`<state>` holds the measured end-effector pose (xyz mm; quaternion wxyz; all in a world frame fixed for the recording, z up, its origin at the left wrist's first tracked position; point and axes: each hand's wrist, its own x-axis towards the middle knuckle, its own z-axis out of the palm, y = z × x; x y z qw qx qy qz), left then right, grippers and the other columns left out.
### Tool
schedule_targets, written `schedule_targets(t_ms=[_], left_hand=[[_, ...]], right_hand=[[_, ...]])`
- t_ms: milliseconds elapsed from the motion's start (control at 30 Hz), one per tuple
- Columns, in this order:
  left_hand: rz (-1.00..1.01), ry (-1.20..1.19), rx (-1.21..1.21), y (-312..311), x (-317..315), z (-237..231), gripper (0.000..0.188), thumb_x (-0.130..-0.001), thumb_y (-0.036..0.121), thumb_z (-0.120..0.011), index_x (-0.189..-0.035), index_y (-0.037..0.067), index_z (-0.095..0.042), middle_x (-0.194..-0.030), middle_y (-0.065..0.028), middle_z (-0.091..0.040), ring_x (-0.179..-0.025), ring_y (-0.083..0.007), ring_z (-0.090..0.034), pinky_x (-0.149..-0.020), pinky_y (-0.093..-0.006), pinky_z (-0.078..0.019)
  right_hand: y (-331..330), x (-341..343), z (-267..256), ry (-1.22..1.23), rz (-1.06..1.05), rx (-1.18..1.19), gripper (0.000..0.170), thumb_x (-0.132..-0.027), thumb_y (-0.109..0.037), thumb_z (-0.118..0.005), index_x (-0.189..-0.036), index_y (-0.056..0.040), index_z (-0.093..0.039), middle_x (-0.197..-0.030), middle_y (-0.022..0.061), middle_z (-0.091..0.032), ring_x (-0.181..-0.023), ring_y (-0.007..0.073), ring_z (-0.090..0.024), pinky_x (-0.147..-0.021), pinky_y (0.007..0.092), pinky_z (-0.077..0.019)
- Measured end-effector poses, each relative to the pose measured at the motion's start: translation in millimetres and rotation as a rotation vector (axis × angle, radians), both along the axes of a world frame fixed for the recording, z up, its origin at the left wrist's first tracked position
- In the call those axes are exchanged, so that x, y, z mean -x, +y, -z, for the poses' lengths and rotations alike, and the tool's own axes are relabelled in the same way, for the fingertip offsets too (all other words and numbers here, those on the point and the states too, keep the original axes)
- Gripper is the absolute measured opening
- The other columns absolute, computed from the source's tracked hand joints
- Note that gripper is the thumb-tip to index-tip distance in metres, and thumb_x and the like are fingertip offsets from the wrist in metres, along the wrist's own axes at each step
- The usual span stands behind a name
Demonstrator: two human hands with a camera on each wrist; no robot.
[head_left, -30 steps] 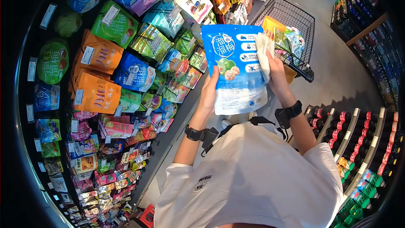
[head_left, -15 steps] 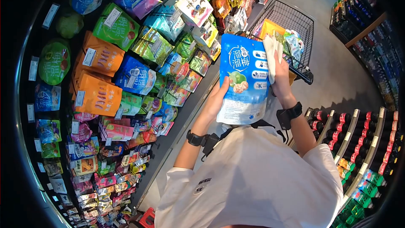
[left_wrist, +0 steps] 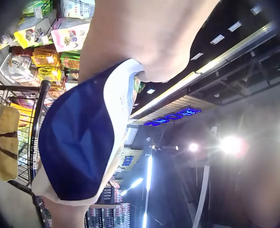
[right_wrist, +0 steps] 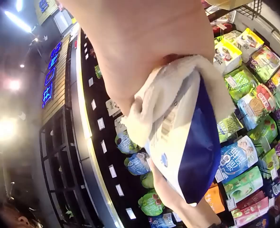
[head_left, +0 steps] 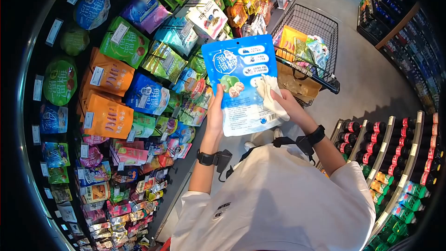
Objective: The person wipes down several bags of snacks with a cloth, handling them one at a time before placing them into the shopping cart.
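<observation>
A blue and white snack pouch (head_left: 241, 72) with a picture of green plums hangs upright before the chest. My left hand (head_left: 215, 111) grips its left edge, thumb on the printed front and fingers behind. On the lower right of the pouch lies a white cloth (head_left: 271, 96), which my right hand (head_left: 289, 107) holds against that side. From the right wrist, the cloth (right_wrist: 220, 90) is seen wrapped over the pouch's edge, front and back. The pouch's dark blue gusset (left_wrist: 78, 137) faces the left wrist camera. My right fingers are mostly hidden by the cloth.
Shelves of hanging snack bags (head_left: 139, 83) run along the left. A black wire cart (head_left: 337, 56) ahead holds snack bags and has a brown bag (head_left: 297, 86) at its near end. Racks of dark bottles (head_left: 399, 151) stand on the right.
The pouch swung right, then back left, and now sits further left. The right hand and cloth have moved from the pouch's upper right edge down to its lower right front.
</observation>
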<state>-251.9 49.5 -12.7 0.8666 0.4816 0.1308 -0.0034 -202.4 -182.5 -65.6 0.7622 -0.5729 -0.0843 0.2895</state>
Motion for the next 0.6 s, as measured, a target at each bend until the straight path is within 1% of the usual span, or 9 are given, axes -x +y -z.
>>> schedule_targets(t_ms=[167,200,300,333,400,433,500,533,600], left_hand=[[0.011,0.074,-0.027,3.5,-1.8,9.3,0.049,-0.107,0.04,-0.045,-0.138,0.003,-0.049,-0.13,-0.0092,-0.059,-0.114,-0.0159,-0.06,-0.095,-0.0314,-0.0496],[-0.004,0.082,-0.034,4.3,-3.6,14.9,0.048,-0.106,0.035,-0.05,-0.139,0.001,-0.047,-0.129,-0.0102,-0.06,-0.112,-0.0198,-0.063,-0.094,-0.0346,-0.0509],[0.049,-0.02,-0.488,3.0,-3.4,25.6,0.059,-0.104,0.031,-0.053,-0.151,0.001,-0.032,-0.135,-0.0114,-0.055,-0.12,-0.0207,-0.058,-0.099,-0.0348,-0.0471],[0.08,0.08,-0.538,6.2,0.9,28.0,0.07,-0.103,0.027,-0.056,-0.157,0.003,-0.018,-0.141,-0.0105,-0.05,-0.127,-0.02,-0.051,-0.104,-0.0342,-0.0416],[0.168,0.093,-0.439,0.1,3.9,26.9,0.071,-0.103,0.03,-0.055,-0.157,0.004,-0.017,-0.143,-0.0091,-0.049,-0.126,-0.0193,-0.051,-0.105,-0.0347,-0.0408],[0.214,0.098,-0.389,-5.1,4.8,26.4,0.072,-0.103,0.031,-0.055,-0.158,0.004,-0.016,-0.143,-0.0084,-0.048,-0.126,-0.019,-0.051,-0.106,-0.0349,-0.0404],[0.277,0.129,-0.174,-15.6,8.3,35.3,0.064,-0.104,0.04,-0.051,-0.153,0.006,-0.03,-0.139,-0.0075,-0.054,-0.122,-0.0213,-0.056,-0.104,-0.0384,-0.0453],[0.28,0.122,-0.033,-20.8,8.2,41.4,0.061,-0.103,0.042,-0.051,-0.151,0.007,-0.034,-0.137,-0.0075,-0.055,-0.121,-0.0216,-0.058,-0.103,-0.0393,-0.0464],[0.263,0.095,0.194,-25.1,6.8,33.2,0.054,-0.102,0.046,-0.054,-0.141,0.011,-0.049,-0.132,-0.0081,-0.06,-0.116,-0.0221,-0.061,-0.1,-0.0395,-0.0496]], right_hand=[[-1.5,-0.6,-9.5,-0.064,0.126,0.014,0.045,-0.102,-0.039,-0.058,-0.113,0.0034,-0.067,-0.092,0.0004,-0.069,-0.075,0.0032,-0.061,-0.065,0.0217,-0.0492],[-1.9,-1.4,-11.9,-0.082,0.149,0.018,0.042,-0.102,-0.038,-0.058,-0.111,0.0024,-0.068,-0.092,0.0013,-0.069,-0.074,0.0033,-0.061,-0.063,0.021,-0.0489],[-2.3,0.2,-31.0,-0.222,0.197,0.106,0.04,-0.101,-0.037,-0.059,-0.103,0.0013,-0.071,-0.085,0.0,-0.069,-0.074,0.0031,-0.061,-0.062,0.0225,-0.0486],[-3.8,-0.8,-35.4,-0.299,0.137,0.203,0.039,-0.101,-0.036,-0.06,-0.099,0.0016,-0.071,-0.082,0.0017,-0.07,-0.071,0.0045,-0.062,-0.061,0.0236,-0.0485],[-6.3,-2.8,-40.0,-0.45,0.019,0.397,0.037,-0.099,-0.033,-0.061,-0.093,0.0023,-0.072,-0.074,0.005,-0.07,-0.066,0.0072,-0.063,-0.059,0.0258,-0.0483],[-3.7,-1.2,-39.1,-0.512,-0.035,0.425,0.036,-0.098,-0.032,-0.062,-0.09,0.0023,-0.072,-0.072,0.007,-0.069,-0.064,0.0082,-0.062,-0.058,0.027,-0.048],[8.6,5.9,-37.0,-0.638,-0.143,0.48,0.034,-0.096,-0.029,-0.064,-0.085,0.0022,-0.072,-0.067,0.0111,-0.067,-0.06,0.0101,-0.062,-0.058,0.0295,-0.0475],[13.5,14.8,-36.5,-0.681,-0.164,0.447,0.026,-0.093,-0.028,-0.067,-0.091,-0.0029,-0.073,-0.071,0.0144,-0.067,-0.06,0.0194,-0.066,-0.058,0.0342,-0.049],[21.6,21.5,-35.5,-0.965,-0.122,0.513,0.023,-0.091,-0.029,-0.069,-0.093,-0.0065,-0.074,-0.073,0.0137,-0.067,-0.063,0.0267,-0.066,-0.059,0.0379,-0.0499]])
